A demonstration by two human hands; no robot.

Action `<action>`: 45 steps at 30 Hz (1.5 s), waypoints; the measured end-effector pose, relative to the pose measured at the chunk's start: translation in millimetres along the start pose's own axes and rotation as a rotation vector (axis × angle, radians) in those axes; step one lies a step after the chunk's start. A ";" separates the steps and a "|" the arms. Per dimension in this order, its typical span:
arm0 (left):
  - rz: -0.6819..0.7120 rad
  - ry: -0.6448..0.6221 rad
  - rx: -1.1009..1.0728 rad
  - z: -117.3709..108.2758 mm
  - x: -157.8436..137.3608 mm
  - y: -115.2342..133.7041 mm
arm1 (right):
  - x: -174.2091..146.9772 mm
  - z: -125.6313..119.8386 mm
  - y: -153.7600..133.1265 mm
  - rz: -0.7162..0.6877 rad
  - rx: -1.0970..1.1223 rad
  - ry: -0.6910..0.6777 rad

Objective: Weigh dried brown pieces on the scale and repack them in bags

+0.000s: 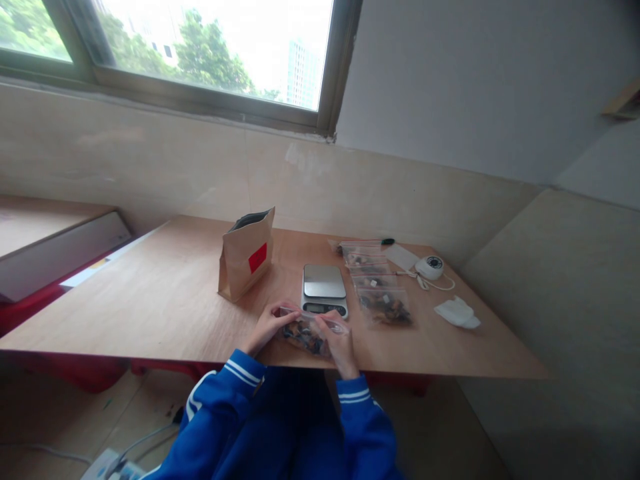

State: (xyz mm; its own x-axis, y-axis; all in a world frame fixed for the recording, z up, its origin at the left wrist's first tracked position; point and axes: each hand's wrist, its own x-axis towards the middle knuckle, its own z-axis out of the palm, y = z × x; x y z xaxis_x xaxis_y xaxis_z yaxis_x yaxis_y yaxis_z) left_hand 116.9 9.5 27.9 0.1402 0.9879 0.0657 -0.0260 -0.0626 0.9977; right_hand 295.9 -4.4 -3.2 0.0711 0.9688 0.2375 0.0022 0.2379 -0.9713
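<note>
A clear zip bag [303,337] filled with dark and brown dried pieces lies at the table's front edge. My left hand [270,325] pinches the left part of its top edge, and my right hand [337,337] grips the right part of the same edge. Just beyond the hands stands a kitchen scale [324,283] with a bare metal plate and a small display. To the right of the scale, several filled zip bags [385,308] overlap in a row. An upright brown paper pouch [249,259] with a red label stands left of the scale, its top open.
On the right of the wooden table [150,293] sit a white dome camera [430,267] with a cable, a crumpled white tissue [457,312], a white card [401,257] and a black marker [388,241]. A wall and window rise behind the table.
</note>
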 end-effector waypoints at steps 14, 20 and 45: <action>-0.010 -0.030 -0.071 -1.0 0.0 -4.0 | 1.9 18.2 -7.4 0.026 0.058 -0.034; -0.027 -0.033 -0.057 -0.1 0.3 -3.5 | 1.8 18.9 -2.6 0.019 0.051 -0.031; -0.057 -0.032 0.033 0.9 -1.0 -9.3 | -2.5 16.8 2.3 -0.056 -0.065 -0.010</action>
State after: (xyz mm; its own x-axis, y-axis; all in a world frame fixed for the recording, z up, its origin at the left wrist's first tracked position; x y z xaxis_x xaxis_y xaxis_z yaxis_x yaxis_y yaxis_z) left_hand 117.9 9.0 18.5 0.1723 0.9850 0.0086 0.0160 -0.0115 0.9998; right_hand 278.9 -5.0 -5.7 0.0586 0.9549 0.2911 0.0710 0.2869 -0.9553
